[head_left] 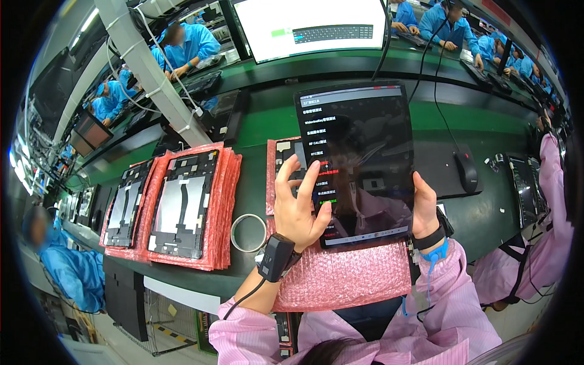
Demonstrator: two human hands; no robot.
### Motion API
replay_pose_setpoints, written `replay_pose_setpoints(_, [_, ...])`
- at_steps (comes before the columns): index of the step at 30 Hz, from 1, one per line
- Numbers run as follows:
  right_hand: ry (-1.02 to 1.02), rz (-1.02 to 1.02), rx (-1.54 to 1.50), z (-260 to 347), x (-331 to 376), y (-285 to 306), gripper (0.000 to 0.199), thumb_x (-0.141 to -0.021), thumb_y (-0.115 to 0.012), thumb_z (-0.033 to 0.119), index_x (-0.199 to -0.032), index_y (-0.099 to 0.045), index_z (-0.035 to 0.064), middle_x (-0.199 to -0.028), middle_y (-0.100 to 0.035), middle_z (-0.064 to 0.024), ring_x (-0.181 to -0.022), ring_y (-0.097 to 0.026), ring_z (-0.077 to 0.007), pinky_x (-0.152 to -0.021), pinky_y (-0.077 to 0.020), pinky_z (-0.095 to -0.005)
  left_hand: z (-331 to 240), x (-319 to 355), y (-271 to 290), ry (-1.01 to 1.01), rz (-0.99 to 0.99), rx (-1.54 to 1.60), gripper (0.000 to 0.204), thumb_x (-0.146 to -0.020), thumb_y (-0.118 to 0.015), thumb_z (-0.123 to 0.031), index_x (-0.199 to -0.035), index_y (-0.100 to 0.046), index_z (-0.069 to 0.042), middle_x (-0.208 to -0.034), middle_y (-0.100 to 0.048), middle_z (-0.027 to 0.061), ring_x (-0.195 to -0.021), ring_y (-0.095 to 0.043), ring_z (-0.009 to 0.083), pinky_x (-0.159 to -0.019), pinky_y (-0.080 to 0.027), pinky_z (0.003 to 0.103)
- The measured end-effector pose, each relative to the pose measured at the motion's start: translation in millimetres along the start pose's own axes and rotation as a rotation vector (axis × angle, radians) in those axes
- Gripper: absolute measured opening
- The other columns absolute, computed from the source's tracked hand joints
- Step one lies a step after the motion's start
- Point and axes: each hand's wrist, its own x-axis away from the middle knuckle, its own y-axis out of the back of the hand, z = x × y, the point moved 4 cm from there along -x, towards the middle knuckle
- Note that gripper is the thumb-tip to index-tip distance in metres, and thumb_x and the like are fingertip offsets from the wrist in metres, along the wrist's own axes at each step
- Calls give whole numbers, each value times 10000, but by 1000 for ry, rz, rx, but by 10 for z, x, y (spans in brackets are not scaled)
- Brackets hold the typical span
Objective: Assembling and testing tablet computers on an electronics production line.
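Head view: you have the dark-screened tablet (371, 152) tilted up in front of you, with a list of text lines down the left part of its screen. Your right hand (424, 207) is closed on the tablet's right edge, thumb at the front; its other fingers are mostly hidden. Your left hand (298, 204) is loosely spread at the tablet's left edge, index fingertip over the list; you cannot tell whether it touches the glass. Pink bubble wrap (344, 280) lies below the tablet. Left of the tablet are a tape ring (247, 250) and, farther out, a wrapped stack topped by a panel (182, 210). A black mouse (466, 171) sits to the tablet's right.
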Motion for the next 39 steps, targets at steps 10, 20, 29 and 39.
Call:
replay_pose_setpoints(10, [14,48,-43,32,-1,-37,397,-931,-436,284,-1199,-497,-3,-1189,-553,-166,-1074,-548,-305,-942,-426,-441,132,34,-169,555,11,835,543,-941,-328,-285,-1395,-193,-22,-1302,-398,156,-1185,-412,240,-959,-366,346])
replay_pose_setpoints(20, [-109,17,-122,-78,0,3,411,-935,-419,313,-1219,-497,27,-1215,-538,-169,-1105,-530,-323,-955,-411,-464,37,158,-379,929,78,1813,573,-965,-229,-474,-1407,-211,-110,-1390,-344,78,-1232,-406,225,-1026,-345,390])
replay_pose_setpoints(29, [37,-121,147,2,-22,-105,350,-933,-430,274,-1147,-531,16,-1086,-592,-115,-993,-571,-234,-865,-464,-365,61,269,-487,1033,236,1895,586,-939,-267,-529,-1307,-394,-90,-1235,-505,81,-1126,-506,221,-950,-431,379])
replay_pose_setpoints(39, [827,-197,1750,63,317,-709,572,-744,-589,44,-1279,-396,-18,-1326,-364,-173,-1239,-353,-281,-1025,-279,-384,33,241,-426,1045,159,1729,684,-929,-177,-567,-1362,-295,-52,-1304,-442,133,-1171,-478,251,-959,-427,375])
